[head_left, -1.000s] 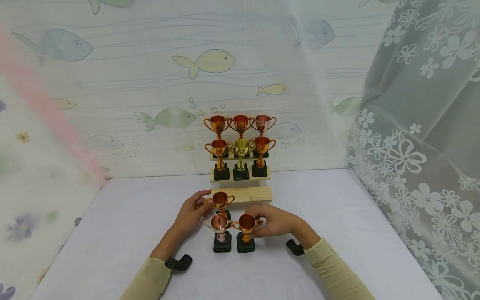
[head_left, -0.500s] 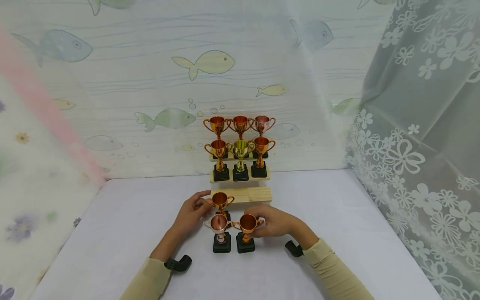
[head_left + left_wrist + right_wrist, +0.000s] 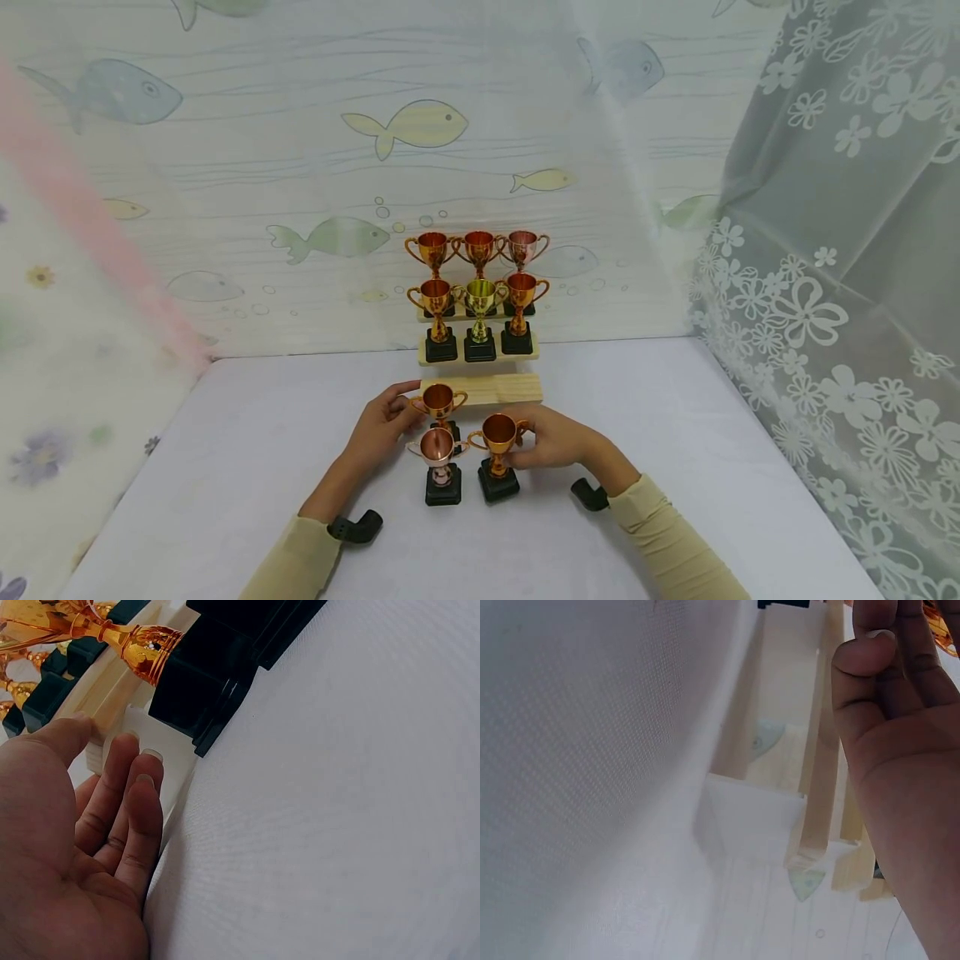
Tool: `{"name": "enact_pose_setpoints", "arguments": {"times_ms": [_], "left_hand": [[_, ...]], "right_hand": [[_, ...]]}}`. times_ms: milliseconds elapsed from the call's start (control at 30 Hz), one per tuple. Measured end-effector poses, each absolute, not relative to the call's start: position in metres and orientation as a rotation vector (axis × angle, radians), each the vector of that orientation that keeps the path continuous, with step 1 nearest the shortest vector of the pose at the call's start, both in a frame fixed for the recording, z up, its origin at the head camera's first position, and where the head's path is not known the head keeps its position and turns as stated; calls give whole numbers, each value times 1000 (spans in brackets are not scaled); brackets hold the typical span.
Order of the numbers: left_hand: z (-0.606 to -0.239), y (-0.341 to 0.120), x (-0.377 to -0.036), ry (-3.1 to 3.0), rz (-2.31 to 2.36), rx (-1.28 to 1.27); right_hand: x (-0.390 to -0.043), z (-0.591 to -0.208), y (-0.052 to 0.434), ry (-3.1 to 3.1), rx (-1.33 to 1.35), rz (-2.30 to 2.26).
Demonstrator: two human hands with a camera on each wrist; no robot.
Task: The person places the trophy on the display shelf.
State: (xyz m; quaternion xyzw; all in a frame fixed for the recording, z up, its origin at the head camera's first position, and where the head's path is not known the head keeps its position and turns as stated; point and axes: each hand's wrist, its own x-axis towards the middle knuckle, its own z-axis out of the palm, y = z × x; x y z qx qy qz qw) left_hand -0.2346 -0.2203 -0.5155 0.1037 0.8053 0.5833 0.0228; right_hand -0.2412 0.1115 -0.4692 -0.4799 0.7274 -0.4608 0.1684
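Observation:
My right hand grips the cup of an orange trophy and holds it slightly tilted, its black base just off or barely on the white table. A rose-coloured trophy stands just to its left. Behind it, a copper trophy stands by the lowest step of the wooden stand. My left hand rests beside that trophy with relaxed fingers against the pale step and holds nothing. In the right wrist view my curled fingers hide most of the orange trophy.
The two upper steps of the stand carry several trophies in two rows of three. A fish-patterned sheet hangs behind the table, and a lace curtain closes the right side. Bare tabletop stretches to both sides of my hands.
My right hand has raised the orange trophy a little and shifted it right and away from me, tilting it. The left hand and the other trophies have stayed put.

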Motion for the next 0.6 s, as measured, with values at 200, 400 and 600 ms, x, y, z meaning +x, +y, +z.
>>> {"name": "enact_pose_setpoints", "arguments": {"times_ms": [200,400,600], "left_hand": [[-515,-220,-234,2487,1811,301],[-517,-221,-236,2498,1804,308],[-517,-222,-236,2497,1807,312]], "right_hand": [[-242,-466,114,2056,-1359,-1358],[-243,-464,116,2059,-1333,-1405],[-244,-461,116,2105,-1280,-1509]]}}
